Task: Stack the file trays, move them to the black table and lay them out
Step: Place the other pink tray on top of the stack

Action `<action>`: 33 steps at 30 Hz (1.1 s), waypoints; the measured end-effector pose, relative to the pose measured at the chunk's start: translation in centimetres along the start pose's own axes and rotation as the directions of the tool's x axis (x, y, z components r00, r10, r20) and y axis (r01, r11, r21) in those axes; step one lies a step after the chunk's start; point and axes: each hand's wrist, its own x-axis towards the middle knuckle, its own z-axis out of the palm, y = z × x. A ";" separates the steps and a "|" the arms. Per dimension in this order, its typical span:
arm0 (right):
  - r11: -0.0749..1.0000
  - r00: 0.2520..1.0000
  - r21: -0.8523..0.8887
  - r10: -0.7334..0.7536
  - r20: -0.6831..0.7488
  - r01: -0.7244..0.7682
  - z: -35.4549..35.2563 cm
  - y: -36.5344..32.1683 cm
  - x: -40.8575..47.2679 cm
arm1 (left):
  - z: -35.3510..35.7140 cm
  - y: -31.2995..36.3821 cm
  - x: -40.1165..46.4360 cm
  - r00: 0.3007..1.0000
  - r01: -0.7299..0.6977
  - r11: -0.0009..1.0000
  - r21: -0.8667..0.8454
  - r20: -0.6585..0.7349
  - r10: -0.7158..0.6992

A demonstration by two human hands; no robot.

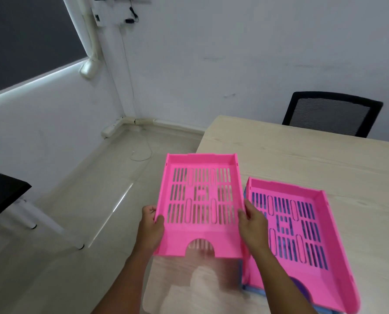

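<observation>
A pink slotted file tray (pixel 200 200) is lifted above the left corner of the light wooden table (pixel 313 159). My left hand (pixel 151 230) grips its left side and my right hand (pixel 253 225) grips its right side. Just to the right a second pink file tray (pixel 302 225) lies on top of a blue tray (pixel 248 288), whose edge shows underneath; something purple shows through the front notch. A corner of the black table (pixel 0 193) is at the left edge of the view, across the floor.
A black mesh office chair (pixel 332 114) stands behind the wooden table. The black table has white legs (pixel 50 225). A white cable (pixel 143 152) lies on the tiled floor near the room corner. Open floor separates the two tables.
</observation>
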 end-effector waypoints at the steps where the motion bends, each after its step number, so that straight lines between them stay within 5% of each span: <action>1: 1.000 1.000 0.012 0.015 -0.010 -0.015 -1.2 0.0 0.1 | 0.7 0.8 -0.1 1.000 -0.010 1.000 -0.002 0.018 0.010; 17: 0.989 0.966 0.051 0.148 -0.212 -0.140 -19.9 6.7 1.3 | 15.3 9.1 -6.9 0.952 -0.118 0.993 0.001 0.284 0.113; 33: 0.967 0.956 0.106 0.245 -0.163 -0.230 -23.1 9.0 -0.2 | 18.2 8.7 -11.8 0.972 -0.057 0.996 0.062 0.232 0.042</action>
